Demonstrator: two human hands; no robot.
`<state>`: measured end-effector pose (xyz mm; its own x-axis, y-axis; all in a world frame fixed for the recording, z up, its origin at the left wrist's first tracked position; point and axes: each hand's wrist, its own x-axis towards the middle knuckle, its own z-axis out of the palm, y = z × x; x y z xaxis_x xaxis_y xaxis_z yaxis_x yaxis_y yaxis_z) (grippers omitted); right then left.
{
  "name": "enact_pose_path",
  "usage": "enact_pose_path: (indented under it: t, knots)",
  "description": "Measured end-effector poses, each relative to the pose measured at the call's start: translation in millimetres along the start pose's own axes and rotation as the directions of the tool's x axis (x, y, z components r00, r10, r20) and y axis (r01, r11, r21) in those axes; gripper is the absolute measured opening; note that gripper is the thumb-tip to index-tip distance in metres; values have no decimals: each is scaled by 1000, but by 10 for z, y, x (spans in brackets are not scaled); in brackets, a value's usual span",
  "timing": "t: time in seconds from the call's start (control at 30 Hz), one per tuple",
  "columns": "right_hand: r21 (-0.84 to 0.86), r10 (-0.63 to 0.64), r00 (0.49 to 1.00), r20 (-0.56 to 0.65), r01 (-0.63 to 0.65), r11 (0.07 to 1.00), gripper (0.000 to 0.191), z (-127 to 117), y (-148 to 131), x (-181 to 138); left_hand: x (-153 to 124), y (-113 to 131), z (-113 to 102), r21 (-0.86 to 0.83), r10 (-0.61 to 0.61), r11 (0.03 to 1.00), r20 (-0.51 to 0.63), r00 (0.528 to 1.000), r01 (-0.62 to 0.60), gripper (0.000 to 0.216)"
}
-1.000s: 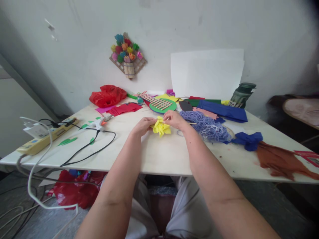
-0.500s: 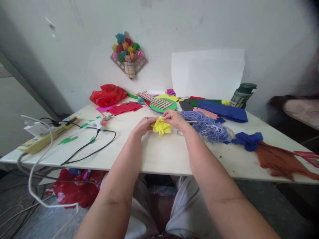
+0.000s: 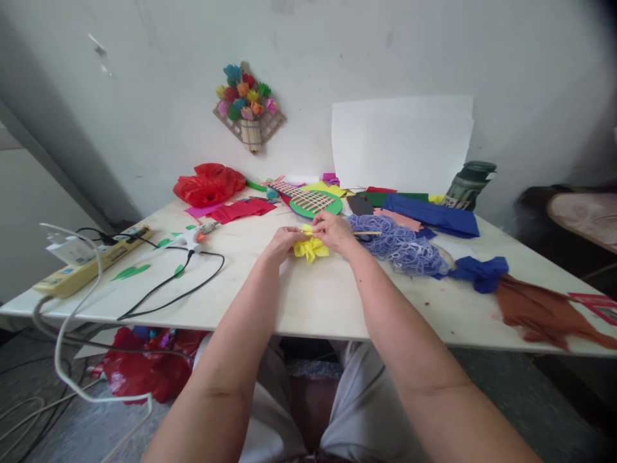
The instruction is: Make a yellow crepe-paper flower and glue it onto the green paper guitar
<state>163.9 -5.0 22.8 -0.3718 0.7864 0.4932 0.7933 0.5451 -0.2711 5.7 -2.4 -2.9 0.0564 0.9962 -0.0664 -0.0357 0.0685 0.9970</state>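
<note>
A yellow paper flower (image 3: 311,249) sits between both my hands, just above the white table (image 3: 313,302). My left hand (image 3: 282,243) pinches its left side with closed fingers. My right hand (image 3: 333,233) is closed over the flower's top right. A thin wooden stick (image 3: 369,233) pokes out to the right from under my right hand, and whether that hand grips it stays hidden. A heap of purple rubber bands (image 3: 402,244) lies right of my right hand.
A glue gun (image 3: 195,238) with a black cord and a yellow power strip (image 3: 89,263) lie at the left. Red paper (image 3: 241,210), a green woven disc (image 3: 315,202), blue paper (image 3: 431,215), a dark bottle (image 3: 467,184) and brown paper (image 3: 544,312) crowd the back and right.
My right hand has shifted slightly left and over the flower's top, covering more of it. The flower looks more bunched and sits a little lower. My left hand has barely moved.
</note>
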Motion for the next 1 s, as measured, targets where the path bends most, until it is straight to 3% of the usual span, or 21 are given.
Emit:
enact_pose_path:
  t: [0.23, 0.43, 0.7, 1.0]
  knots:
    - [-225, -123, 991, 61, 133, 965, 27, -29, -190, -29, 18, -6, -8, -23, 4, 1000, -92, 996, -7, 12]
    - [-267, -173, 978, 119, 199, 943, 34, -26, -300, -52, 12, -6, -56, -73, 19, 997, -82, 996, -25, 15]
    - [-268, -57, 994, 98, 82, 960, 35, -14, -237, -68, -23, 47, -36, 15, 151, 989, -172, 974, -150, 17]
    - [-243, -68, 997, 47, 77, 967, 38, 17, -199, -68, -41, 57, -29, -33, 190, 980, -113, 975, -195, 26]
